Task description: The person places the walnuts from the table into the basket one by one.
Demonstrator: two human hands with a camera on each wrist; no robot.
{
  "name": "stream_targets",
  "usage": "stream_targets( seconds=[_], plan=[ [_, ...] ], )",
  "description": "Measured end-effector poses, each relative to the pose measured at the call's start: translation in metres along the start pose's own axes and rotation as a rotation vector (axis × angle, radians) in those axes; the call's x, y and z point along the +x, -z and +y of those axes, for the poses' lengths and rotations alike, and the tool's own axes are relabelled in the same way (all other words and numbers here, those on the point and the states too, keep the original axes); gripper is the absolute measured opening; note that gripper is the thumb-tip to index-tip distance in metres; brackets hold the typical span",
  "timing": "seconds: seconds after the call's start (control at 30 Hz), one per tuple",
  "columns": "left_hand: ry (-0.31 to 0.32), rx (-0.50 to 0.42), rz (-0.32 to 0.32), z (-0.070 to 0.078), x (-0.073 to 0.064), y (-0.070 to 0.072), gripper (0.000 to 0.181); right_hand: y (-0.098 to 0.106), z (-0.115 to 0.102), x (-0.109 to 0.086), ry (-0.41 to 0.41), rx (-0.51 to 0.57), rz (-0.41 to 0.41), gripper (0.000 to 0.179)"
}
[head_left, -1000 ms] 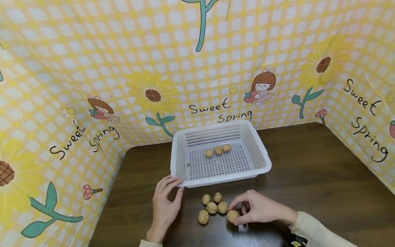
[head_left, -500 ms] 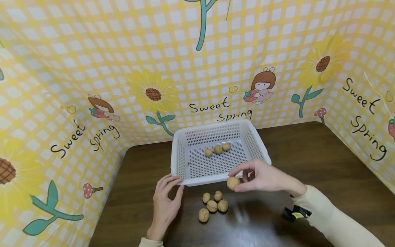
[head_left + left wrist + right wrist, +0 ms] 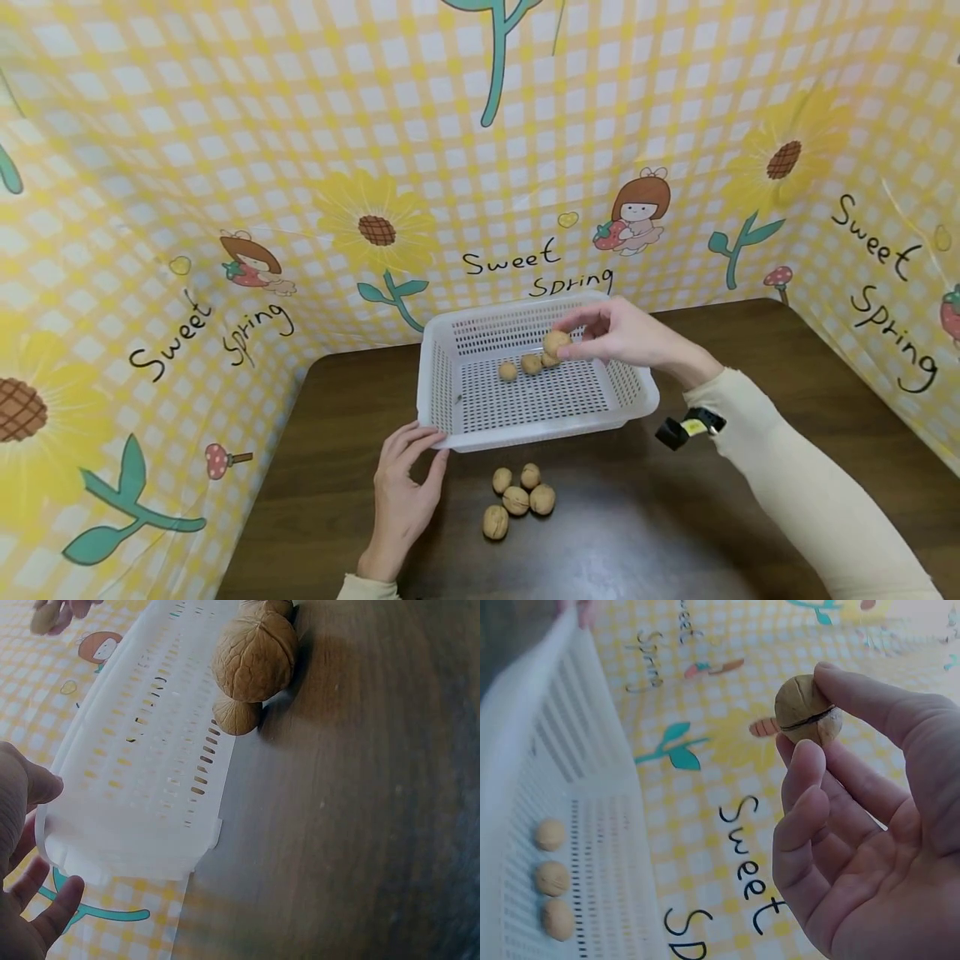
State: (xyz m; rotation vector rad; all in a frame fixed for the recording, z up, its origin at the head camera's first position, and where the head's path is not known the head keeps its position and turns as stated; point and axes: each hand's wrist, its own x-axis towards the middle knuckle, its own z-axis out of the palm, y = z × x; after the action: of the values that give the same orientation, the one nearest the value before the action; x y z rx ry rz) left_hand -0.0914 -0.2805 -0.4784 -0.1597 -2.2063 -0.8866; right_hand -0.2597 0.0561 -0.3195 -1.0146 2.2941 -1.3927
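My right hand [image 3: 626, 333] pinches a walnut [image 3: 557, 343] between thumb and fingertips, above the white plastic basket [image 3: 517, 435]. The right wrist view shows this walnut [image 3: 799, 709] with a dark seam across it. On the basket's floor lie three walnuts [image 3: 507, 372] in a loose row. My left hand [image 3: 405, 496] holds the basket's near left corner, thumb in front and fingers over the rim; the left wrist view shows the thumb [image 3: 41, 786] at that rim. Several walnuts [image 3: 516, 500] lie in a cluster on the table in front of the basket, right of my left hand.
The dark wooden table [image 3: 675, 517] has a yellow checked cloth [image 3: 480, 183] with printed flowers standing behind it and along both sides. The basket stands near the table's back edge. A black wrist device [image 3: 686, 427] sits at the right sleeve.
My right hand has picked up a walnut from the right of the table cluster and carried it up and forward, over the basket's far right part. The left hand stays at the basket corner.
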Motion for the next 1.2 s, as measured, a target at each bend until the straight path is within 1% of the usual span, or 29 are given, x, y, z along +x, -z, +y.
stream_targets(
  seconds=[0.2,0.4,0.57,0.73,0.87,0.93,1.0,1.1,1.2],
  plan=[
    [-0.052,0.003,0.023,0.001,0.000,0.001,0.027,0.008,0.005,0.034,-0.051,0.002,0.002,0.048],
    [-0.045,0.006,0.023,0.001,0.000,0.002,0.027,0.010,0.021,0.062,-0.127,-0.046,-0.019,0.049],
    [-0.040,0.008,0.023,0.001,0.000,0.002,0.026,0.008,0.046,0.081,-0.220,-0.063,-0.026,0.050],
    [-0.032,0.005,0.015,0.000,0.000,0.001,0.027,0.002,0.076,0.087,-0.272,-0.126,-0.048,0.044],
    [-0.006,-0.003,-0.006,0.000,-0.001,0.001,0.026,-0.004,0.098,0.087,-0.317,-0.176,-0.102,0.039],
    [0.003,-0.010,-0.011,0.000,-0.001,0.001,0.026,-0.007,0.104,0.087,-0.336,-0.211,-0.131,0.039],
    [-0.006,-0.010,-0.003,-0.001,-0.001,0.002,0.026,-0.011,0.108,0.088,-0.346,-0.251,-0.145,0.039],
    [-0.032,-0.003,0.014,-0.001,-0.001,0.002,0.028,-0.016,0.111,0.090,-0.334,-0.318,-0.153,0.039],
    [-0.043,-0.005,0.021,0.000,-0.001,0.001,0.028,-0.022,0.113,0.092,-0.327,-0.347,-0.152,0.039]
  ],
)
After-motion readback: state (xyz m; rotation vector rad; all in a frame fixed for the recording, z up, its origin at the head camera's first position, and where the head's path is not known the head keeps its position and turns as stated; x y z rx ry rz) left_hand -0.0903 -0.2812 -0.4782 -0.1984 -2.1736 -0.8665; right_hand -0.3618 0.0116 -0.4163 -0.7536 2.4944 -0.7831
